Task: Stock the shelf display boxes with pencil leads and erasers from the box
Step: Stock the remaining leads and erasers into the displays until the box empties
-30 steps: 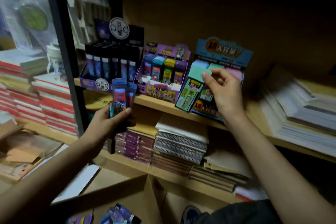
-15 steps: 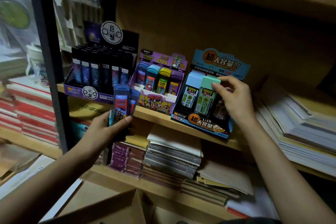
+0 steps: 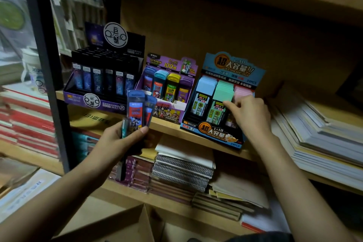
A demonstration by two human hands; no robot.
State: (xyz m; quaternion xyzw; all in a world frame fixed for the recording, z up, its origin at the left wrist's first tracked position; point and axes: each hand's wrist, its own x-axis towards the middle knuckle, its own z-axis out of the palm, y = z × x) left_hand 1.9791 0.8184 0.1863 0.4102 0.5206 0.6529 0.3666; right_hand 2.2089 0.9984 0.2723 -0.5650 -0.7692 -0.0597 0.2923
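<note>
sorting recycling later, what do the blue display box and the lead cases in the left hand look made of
Blue display box: printed card, it seems, with a cut-out header and folded front. Lead cases: probably hard plastic, translucent blue at the caps, faintly glossy.

Single wide-angle head cam, faces fwd & slightly down, close up on the shelf (image 3: 169, 126), seen front-on.

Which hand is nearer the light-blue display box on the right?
Right. The right hand is at the blue box itself, fingers touching its green row. The left hand is off to the left, in front of the purple box, gripping lead cases.
</note>
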